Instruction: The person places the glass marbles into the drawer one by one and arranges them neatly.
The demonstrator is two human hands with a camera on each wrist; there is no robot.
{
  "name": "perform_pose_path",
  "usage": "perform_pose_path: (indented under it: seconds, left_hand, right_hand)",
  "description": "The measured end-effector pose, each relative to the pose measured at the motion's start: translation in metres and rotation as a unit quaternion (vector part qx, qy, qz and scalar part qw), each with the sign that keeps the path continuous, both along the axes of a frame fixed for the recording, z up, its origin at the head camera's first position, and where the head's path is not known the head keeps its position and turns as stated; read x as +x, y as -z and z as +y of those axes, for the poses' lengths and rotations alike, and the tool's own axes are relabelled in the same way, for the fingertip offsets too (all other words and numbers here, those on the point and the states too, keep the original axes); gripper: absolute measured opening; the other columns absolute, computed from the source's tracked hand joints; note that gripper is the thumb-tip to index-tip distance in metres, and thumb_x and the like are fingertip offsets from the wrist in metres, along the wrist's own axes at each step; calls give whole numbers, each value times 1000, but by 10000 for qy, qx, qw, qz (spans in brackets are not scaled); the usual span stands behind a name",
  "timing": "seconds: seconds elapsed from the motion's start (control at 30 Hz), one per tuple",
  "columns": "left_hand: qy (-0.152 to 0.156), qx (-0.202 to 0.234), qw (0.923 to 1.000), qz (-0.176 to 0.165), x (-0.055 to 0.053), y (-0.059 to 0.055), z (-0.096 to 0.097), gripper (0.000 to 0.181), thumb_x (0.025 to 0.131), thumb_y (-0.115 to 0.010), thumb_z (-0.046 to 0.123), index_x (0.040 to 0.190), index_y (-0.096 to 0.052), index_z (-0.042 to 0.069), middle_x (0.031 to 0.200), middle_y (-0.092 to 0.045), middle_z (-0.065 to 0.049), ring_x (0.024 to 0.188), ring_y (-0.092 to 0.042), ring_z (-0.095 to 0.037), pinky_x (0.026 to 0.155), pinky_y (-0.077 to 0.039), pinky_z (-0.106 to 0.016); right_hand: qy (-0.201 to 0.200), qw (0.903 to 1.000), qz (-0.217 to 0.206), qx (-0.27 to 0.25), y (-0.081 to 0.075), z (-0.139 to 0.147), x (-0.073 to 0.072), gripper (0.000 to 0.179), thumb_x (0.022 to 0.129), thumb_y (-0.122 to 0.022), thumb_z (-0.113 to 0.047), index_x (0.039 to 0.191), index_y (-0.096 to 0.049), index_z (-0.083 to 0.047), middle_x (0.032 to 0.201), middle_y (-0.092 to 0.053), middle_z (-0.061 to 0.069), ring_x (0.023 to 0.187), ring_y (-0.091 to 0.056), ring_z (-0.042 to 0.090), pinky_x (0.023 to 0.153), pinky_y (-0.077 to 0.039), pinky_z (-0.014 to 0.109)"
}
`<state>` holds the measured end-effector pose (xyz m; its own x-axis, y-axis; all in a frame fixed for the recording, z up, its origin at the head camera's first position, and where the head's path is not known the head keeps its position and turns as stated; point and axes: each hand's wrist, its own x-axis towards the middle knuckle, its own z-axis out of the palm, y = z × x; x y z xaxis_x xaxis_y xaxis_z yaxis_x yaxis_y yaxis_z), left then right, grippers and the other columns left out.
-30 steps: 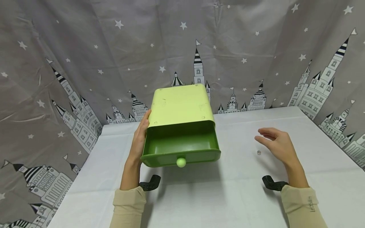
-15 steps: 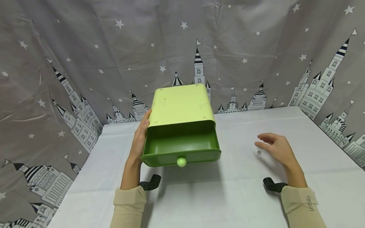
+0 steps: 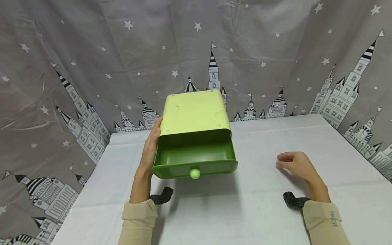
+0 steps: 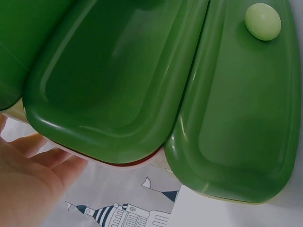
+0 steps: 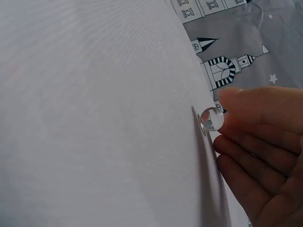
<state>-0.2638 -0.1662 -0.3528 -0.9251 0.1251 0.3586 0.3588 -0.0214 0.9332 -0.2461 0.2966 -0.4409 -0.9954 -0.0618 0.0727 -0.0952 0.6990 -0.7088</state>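
Observation:
A box with a pale yellow-green top [image 3: 194, 112] stands in the middle of the table in the head view. Its dark green drawer [image 3: 196, 153] is pulled out, with a round light-green knob [image 4: 263, 21] on the front. My left hand [image 3: 149, 149] lies along the box's left side, fingers extended and touching it. Over on the right, my right hand [image 3: 299, 166] is low at the table. Its thumb and fingers pinch a small clear glass marble [image 5: 212, 119], visible in the right wrist view. The fingers hide the marble in the head view.
A white cloth [image 3: 257, 211] covers the table. Behind it hangs a grey curtain [image 3: 196, 51] printed with castles and stars. Both wrists wear a black camera mount [image 3: 294, 200].
The right hand has come down and toward the person, its fingertips reaching the marble, which is now hidden in the head view. The left hand and the box have stayed put.

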Motion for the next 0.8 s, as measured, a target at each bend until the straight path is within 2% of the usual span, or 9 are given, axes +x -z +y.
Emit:
perform_pose_path:
  seconds: [0.23, 0.53, 0.8]
  left_hand:
    - [0, -4, 10000, 17, 0, 0, 1, 55, 108, -30, 35, 158, -23, 14, 162, -20, 3, 145, -16, -10, 117, -12, -39]
    - [-17, -35, 10000, 17, 0, 0, 1, 55, 108, -30, 35, 158, -22, 13, 162, -19, 4, 146, -15, -9, 117, -11, -38]
    - [-19, -46, 10000, 13, 0, 0, 1, 55, 108, -30, 35, 158, -22, 14, 162, -18, 4, 146, -14, -9, 117, -11, -39]
  right_hand:
    - [19, 10000, 47, 64, 3, 0, 0, 36, 87, -75, -15, 112, -69, 10, 106, -70, 22, 104, -62, 42, 89, -46, 54]
    - [-60, 9991, 256, 328, 6, -4, -2, 27, 84, -72, -5, 106, -71, 10, 100, -71, 20, 96, -65, 39, 85, -49, 52]
    - [-149, 9975, 406, 554, 6, -5, -3, 23, 84, -70, -2, 103, -72, 10, 98, -71, 21, 97, -64, 42, 86, -48, 54]
